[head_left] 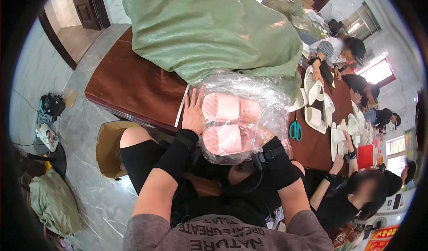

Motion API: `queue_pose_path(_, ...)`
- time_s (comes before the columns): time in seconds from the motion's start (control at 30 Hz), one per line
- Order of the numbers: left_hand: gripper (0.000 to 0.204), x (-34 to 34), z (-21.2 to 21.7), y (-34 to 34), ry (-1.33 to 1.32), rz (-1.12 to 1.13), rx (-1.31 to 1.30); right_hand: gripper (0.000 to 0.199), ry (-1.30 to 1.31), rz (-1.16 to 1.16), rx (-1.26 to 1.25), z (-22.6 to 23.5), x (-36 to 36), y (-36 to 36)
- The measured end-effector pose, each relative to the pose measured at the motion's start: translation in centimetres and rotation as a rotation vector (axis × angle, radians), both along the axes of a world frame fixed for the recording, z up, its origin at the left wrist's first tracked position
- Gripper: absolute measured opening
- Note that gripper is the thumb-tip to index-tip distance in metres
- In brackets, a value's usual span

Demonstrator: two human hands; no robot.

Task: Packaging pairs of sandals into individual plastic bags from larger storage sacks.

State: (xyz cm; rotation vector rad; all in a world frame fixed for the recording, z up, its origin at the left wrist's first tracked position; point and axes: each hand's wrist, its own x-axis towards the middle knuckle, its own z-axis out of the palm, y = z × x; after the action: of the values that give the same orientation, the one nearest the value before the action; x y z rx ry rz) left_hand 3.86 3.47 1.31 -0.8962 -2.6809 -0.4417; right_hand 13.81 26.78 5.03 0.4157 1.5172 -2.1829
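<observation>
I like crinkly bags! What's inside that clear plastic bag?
Two pink ridged-sole rubber slippers lie inside the clear crinkly plastic bag. The right hand is mostly hidden under it.

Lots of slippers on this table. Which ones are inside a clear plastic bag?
The pink slippers between the left hand and right hand, inside the clear plastic bag. The white slippers further along the table lie loose, unbagged.

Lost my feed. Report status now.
Left hand flat beside clear plastic bag. Right hand hidden inside it, grip unclear. Pink ridged rubber slippers bagged. Green woven sack close behind.
</observation>
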Motion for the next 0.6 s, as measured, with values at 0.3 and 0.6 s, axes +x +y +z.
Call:
queue_pose_path(0.3, 0.072, 0.2, 0.0, -0.1, -0.075, 0.065, 0.052, 0.036, -0.020, -0.245, -0.323, 0.4, 0.2, -0.4)
queue_pose_path(0.6, 0.054, -0.7, -0.7, -0.5, -0.161, -0.059, 0.437, 0.033, 0.186, -0.329, -0.081, -2.9, -3.0, 0.3)
